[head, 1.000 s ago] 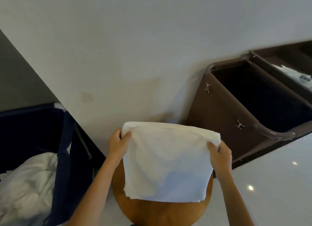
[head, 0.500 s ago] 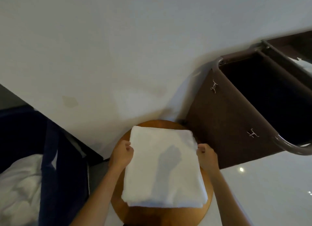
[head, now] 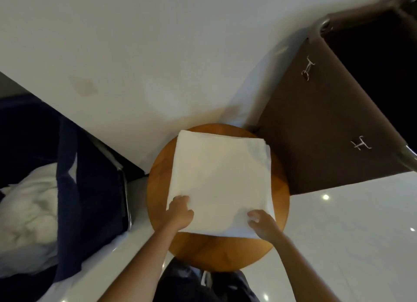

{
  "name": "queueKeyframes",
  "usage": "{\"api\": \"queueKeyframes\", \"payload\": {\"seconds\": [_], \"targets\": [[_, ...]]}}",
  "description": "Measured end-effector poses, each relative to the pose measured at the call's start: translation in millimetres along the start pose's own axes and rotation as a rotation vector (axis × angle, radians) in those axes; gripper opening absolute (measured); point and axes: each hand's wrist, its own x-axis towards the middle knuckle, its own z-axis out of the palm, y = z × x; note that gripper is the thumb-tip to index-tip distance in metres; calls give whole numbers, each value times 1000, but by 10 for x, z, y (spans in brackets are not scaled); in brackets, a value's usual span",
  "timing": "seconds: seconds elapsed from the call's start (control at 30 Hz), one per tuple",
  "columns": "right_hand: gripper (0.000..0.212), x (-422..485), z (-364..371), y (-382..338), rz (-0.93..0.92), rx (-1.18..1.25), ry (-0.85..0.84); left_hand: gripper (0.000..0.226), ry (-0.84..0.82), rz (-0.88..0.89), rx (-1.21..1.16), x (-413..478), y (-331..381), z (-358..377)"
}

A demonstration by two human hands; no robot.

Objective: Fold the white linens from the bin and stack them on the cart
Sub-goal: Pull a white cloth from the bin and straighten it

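Nearest, the left hand (head: pixel 180 213) and right hand (head: pixel 264 225), fingers (head: pixel 181 200) curled, pinch the near corners of the folded linen (head: pixel 221 177), which lies flat on the round wooden surface (head: pixel 216 252). Left of the surface, a navy bin (head: pixel 90 189) holds loose linens (head: pixel 29 216); right of it stands the brown cart (head: pixel 316 132).

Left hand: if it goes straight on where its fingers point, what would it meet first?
The folded linen under the left hand; beyond it, probably the far rim of the wooden stool.

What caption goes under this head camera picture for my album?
Left hand and right hand hold the near corners of a folded white linen on a round wooden stool.
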Motion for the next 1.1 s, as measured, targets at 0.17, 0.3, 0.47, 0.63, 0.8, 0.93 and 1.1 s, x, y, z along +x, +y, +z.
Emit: {"api": "queueKeyframes", "payload": {"seconds": [0.17,0.3,0.47,0.63,0.8,0.93,1.1], "targets": [[39,170,207,147,-56,-127,-7,57,-30,-38,103,31,-69,291],[32,327,248,144,-45,-106,111,51,78,-67,63,120,-91,460],[59,479,166,19,61,22,392,65,463,-211,-207,343,62,433],[79,711,376,134,56,-157,414,99,337,-206,-317,667,-96,498],[94,934,525,250,151,74,352,114,391,-150,-651,916,-325,457],[102,1119,355,224,251,296,372,112,185,-180,-781,1128,-512,390],[79,1288,68,396,285,592,287,94,47,-234,-940,1223,-522,262]]}}
